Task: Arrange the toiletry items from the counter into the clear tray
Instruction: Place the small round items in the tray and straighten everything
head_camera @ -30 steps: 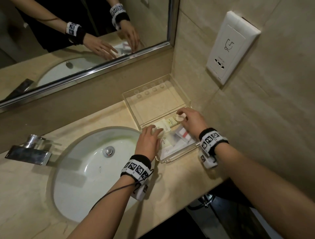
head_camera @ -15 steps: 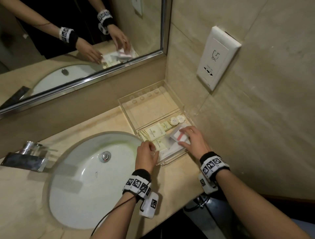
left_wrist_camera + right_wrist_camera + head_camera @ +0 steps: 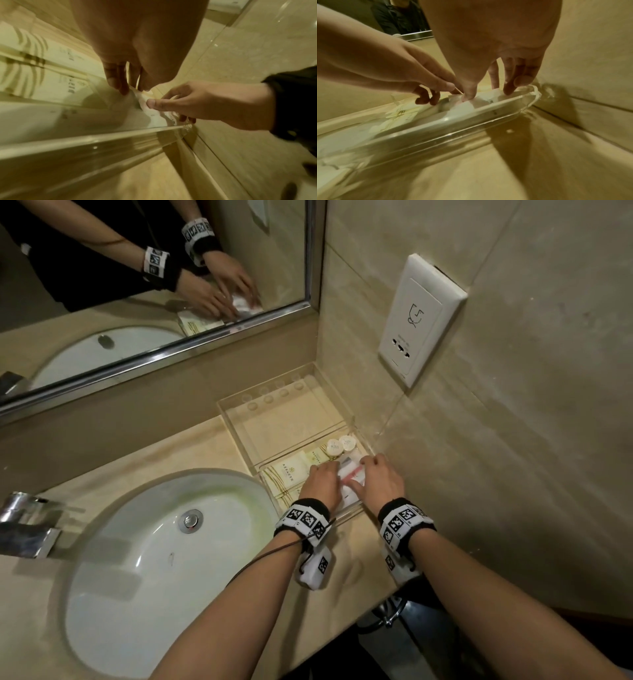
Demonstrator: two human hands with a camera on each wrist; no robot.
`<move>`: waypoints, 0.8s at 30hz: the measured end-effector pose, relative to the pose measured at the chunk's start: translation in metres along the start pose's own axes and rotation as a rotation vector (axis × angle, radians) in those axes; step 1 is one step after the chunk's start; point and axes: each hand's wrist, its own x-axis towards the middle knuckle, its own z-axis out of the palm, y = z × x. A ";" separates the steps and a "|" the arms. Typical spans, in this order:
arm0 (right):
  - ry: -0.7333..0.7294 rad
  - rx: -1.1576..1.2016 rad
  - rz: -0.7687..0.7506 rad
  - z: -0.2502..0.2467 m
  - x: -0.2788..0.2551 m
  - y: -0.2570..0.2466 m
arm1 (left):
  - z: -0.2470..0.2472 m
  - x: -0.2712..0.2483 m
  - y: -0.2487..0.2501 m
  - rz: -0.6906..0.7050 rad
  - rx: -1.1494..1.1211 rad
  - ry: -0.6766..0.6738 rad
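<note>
The clear tray [image 3: 274,392] stands on the counter in the corner by the wall. Its near compartment holds cream boxes [image 3: 290,470], two small round white bottles [image 3: 340,445] and a white packet with a pink stripe [image 3: 351,474]. My left hand [image 3: 334,472] and right hand [image 3: 359,475] meet over that packet, and each pinches an edge of it. In the left wrist view my left fingers [image 3: 120,83] nip the packet [image 3: 149,106], with the right thumb on top of it. In the right wrist view my right thumb [image 3: 468,94] presses the packet [image 3: 462,108] inside the tray wall [image 3: 436,128].
A white sink basin [image 3: 154,559] lies left of the tray, with a chrome faucet [image 3: 24,522] at the far left. The mirror [image 3: 137,285] runs behind, and a white wall socket [image 3: 418,320] sits on the right wall. The counter's front edge [image 3: 342,621] is close below my wrists.
My left hand has moved right from the tray's left edge to the striped packet. My right hand left the round bottles earlier and stays on the packet.
</note>
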 end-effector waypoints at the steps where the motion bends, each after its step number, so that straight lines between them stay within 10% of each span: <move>1: 0.007 0.012 -0.002 0.000 -0.002 0.001 | 0.001 0.002 0.001 -0.006 -0.040 0.003; 24: 0.052 0.203 -0.046 -0.002 0.005 0.006 | -0.023 -0.007 -0.018 0.076 0.007 -0.004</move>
